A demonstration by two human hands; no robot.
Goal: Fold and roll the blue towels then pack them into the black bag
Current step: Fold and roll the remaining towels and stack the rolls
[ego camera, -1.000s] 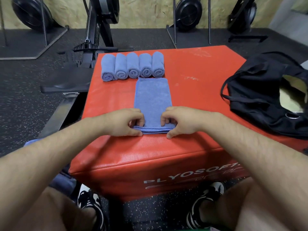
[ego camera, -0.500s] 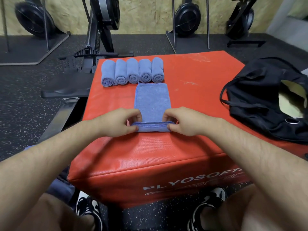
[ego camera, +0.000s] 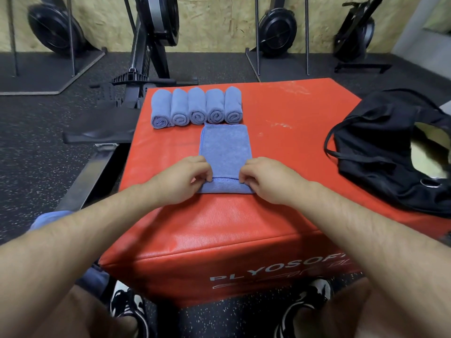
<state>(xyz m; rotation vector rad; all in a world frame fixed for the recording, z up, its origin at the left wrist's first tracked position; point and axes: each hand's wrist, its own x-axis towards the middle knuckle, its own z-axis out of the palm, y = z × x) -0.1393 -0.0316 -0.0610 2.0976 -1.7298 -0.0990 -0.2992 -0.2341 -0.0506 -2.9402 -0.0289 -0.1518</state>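
A folded blue towel [ego camera: 225, 148] lies lengthwise on the red plyo box [ego camera: 288, 132], its near end turned over into a short roll. My left hand [ego camera: 181, 178] pinches the roll's left end and my right hand [ego camera: 267, 178] pinches its right end, fingers curled on the cloth. Several rolled blue towels [ego camera: 196, 108] stand side by side in a row just beyond the flat towel's far edge. The black bag [ego camera: 380, 152] lies open at the right of the box, its pale lining showing.
Rowing machines [ego camera: 151, 45] and black rubber flooring [ego camera: 36, 147] surround the box. More blue cloth [ego camera: 48, 218] lies low at my left, beside my knee. My shoes [ego camera: 129, 308] rest on the floor in front of the box's near face.
Both hands have turned the towel's near edge over and moved it away from me, so the roll is thicker and the flat part shorter. The view has tilted slightly.
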